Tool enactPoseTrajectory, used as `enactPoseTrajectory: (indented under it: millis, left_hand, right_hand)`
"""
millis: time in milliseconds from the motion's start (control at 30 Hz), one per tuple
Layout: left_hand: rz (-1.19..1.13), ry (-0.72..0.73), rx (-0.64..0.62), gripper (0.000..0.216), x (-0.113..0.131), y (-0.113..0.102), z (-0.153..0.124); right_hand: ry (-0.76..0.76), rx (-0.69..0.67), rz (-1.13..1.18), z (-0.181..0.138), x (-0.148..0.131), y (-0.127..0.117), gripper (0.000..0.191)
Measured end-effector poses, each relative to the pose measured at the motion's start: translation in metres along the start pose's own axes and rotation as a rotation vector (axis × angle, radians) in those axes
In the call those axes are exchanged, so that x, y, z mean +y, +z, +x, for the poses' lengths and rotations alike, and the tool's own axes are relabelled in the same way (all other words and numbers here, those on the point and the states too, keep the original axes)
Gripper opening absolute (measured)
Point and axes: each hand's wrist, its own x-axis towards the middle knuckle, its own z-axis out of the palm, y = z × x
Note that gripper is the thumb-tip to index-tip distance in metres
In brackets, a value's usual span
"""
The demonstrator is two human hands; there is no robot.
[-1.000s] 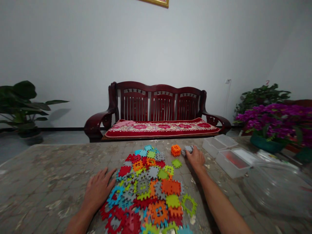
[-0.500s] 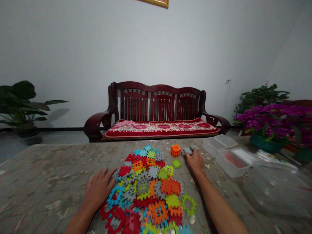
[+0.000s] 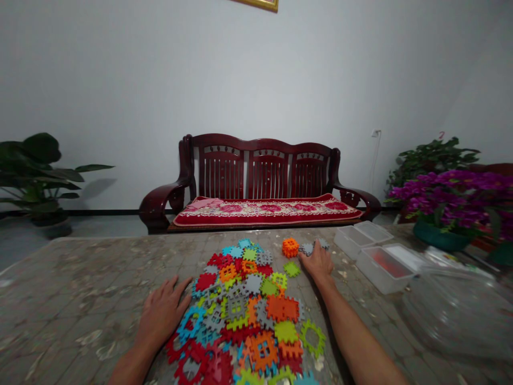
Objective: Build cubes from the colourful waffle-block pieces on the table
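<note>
Gray toy pcs (image 3: 307, 249) lie on the table (image 3: 100, 278), R of the far end of the mixed-color pile (image 3: 236, 307), partly hidden by the right hand (image 3: 318, 263). Orange stack (image 3: 290, 247) sits btwn them & the pile; a loose green pc (image 3: 292, 269) is just R of the pile.

Small red mark (image 3: 441, 135), shaped approx like a 2, shows well behind & R of the pile, above a leafy plant (image 3: 435, 158); too small to read for sure.

Tbl's far edge runs close behind the pile, w/ a wooden sofa (image 3: 267, 145) beyond. L of the pile the tabletop spreads wide; R of it, a narrower strip runs up to the plastic boxes (image 3: 372, 272) & a clear container (image 3: 460, 310), w/ the right forearm crossing it.

Hands are well apart, one each side of the pile. Left hand (image 3: 164, 305) lies palm down, loosely spread, thumb tip just beside the pile's L edge; can't tell if touching. Right: thumb & forefinger spread, forefinger over the gray pcs, thumb at their near side; contact unclear, other fingers partly hidden.
</note>
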Motion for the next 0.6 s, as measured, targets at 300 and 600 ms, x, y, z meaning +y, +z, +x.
enactPoseTrajectory:
  millis: [300,600]
  left_hand:
    - [-0.007,0.000,0.002,0.054,-0.0008,0.0009,0.0005]
    - [0.016,-0.009,-0.017,0.055,0.0027,-0.0058,-0.0020]
  right_hand:
    - [-0.011,0.035,-0.040,0.0018,-0.0051,0.0081,0.075]
    - [-0.031,0.030,-0.057,0.0027,-0.0068,0.0070,0.074]
